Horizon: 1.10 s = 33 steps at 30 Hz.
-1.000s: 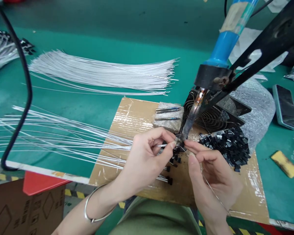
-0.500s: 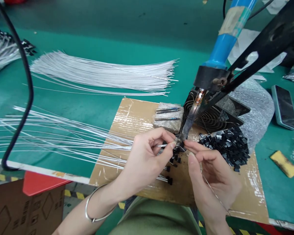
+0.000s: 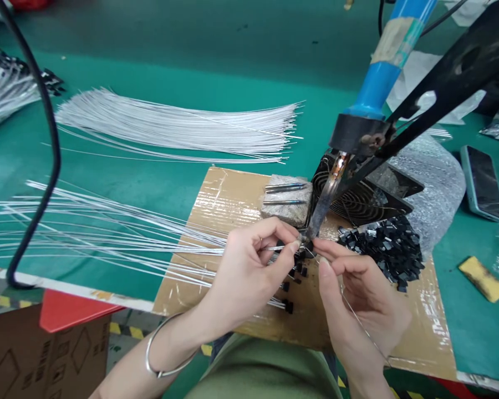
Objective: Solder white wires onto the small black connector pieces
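Thumb and fingers of my left hand [image 3: 253, 271] pinch a white wire close to the tip of the soldering iron [image 3: 322, 205]. My right hand [image 3: 357, 299] is closed on a thin strand of solder wire [image 3: 361, 324], which trails down past the wrist. Its fingertips sit just right of the iron's tip. What lies right at the tip is small and partly hidden by my fingers. Several white wires with black connectors [image 3: 289, 306] lie beneath my left hand on the cardboard [image 3: 195, 210]. A pile of small black connectors [image 3: 385, 249] is beside my right hand.
A bundle of white wires [image 3: 178, 127] lies on the green table. Spare iron tips rest on a grey block [image 3: 286, 208]. A black fan [image 3: 361, 194] stands behind the iron. A phone [image 3: 482, 183] and yellow sponge [image 3: 482, 278] are at right; a black cable [image 3: 52, 149] hangs at left.
Both hands keep almost the same pose at the iron's tip. The view has shifted very slightly; nothing was let go or picked up.
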Tool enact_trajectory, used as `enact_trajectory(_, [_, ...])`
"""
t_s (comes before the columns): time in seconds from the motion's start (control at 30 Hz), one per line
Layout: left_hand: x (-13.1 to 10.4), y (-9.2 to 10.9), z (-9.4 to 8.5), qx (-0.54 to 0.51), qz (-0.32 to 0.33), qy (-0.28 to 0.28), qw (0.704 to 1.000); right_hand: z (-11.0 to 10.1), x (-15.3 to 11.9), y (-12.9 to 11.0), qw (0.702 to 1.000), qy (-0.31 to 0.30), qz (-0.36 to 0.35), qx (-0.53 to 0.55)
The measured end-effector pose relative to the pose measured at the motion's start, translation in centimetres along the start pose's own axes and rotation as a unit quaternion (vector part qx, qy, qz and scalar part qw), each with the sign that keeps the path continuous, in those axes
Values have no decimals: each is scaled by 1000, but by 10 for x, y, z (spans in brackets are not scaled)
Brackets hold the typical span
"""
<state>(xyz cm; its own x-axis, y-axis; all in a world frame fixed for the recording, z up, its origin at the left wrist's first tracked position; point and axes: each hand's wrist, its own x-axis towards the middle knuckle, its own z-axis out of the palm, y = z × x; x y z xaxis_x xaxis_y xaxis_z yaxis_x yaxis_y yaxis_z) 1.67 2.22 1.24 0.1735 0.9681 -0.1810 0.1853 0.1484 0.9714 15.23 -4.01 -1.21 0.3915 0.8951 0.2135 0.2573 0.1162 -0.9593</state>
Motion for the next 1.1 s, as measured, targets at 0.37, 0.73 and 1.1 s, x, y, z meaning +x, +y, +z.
enact_trajectory(0.37, [1, -1, 1, 12, -7, -8, 1000, -3, -1, 3, 1000, -8, -4, 5])
enact_trajectory(0.73, [-1, -1, 0, -5, -2, -7, 1000, 2, 0, 0, 1000, 9, -11, -11])
enact_trajectory(1.1, [-2, 0, -1, 2, -5, -7, 1000, 2, -1, 2, 999, 15, -23, -19])
